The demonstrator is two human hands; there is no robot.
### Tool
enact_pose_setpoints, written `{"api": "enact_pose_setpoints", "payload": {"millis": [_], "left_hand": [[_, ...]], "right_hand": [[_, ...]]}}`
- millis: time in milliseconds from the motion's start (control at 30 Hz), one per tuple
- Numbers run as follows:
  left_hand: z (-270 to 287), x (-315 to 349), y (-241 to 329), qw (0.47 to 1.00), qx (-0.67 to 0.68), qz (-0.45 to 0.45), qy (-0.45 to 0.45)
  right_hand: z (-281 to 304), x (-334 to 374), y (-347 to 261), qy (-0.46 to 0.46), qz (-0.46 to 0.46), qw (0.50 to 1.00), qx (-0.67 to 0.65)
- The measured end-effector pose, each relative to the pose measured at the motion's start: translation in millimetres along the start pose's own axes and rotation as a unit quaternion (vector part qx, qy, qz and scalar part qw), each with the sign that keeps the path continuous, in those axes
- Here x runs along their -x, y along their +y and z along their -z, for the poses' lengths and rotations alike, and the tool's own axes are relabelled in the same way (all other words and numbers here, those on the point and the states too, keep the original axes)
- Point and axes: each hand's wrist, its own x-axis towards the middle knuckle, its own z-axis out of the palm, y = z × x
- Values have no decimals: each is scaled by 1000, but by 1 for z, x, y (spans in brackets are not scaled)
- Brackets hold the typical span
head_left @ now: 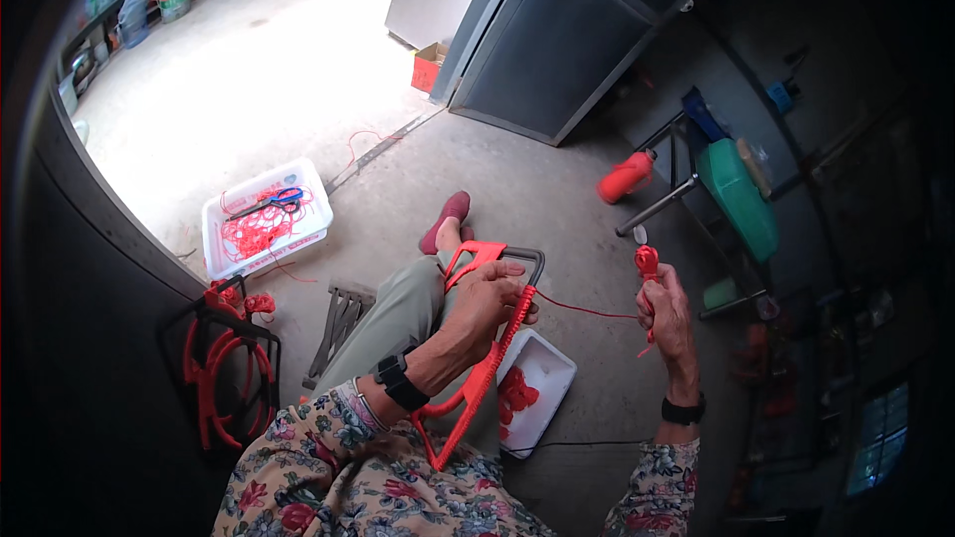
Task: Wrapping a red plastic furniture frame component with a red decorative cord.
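My left hand is closed around a dark metal frame above my lap. Tight coils of red cord cover one long bar of this frame, and its far corner is bare grey. A red piece sits at the frame's far end. Out to the right, my right hand grips a bundle of red cord, its looped end sticking up above the fist. A single thin strand runs from the wrapped bar across to the bundle.
A white tray with red cord scraps and blue-handled scissors lies front left. Another white tray holds red pieces beside my leg. Red-wrapped frames lean at left. A red bottle stands by a metal-legged rack.
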Motion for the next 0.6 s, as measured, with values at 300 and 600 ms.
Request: {"api": "enact_pose_setpoints", "payload": {"millis": [300,600], "left_hand": [[10,-40,31,816,-394,-423,10],[37,-57,-2,909,-297,-290,40]], "right_hand": [[-81,-79,-22,-61,361,837,406],[-86,-58,31,74,342,896,274]]}}
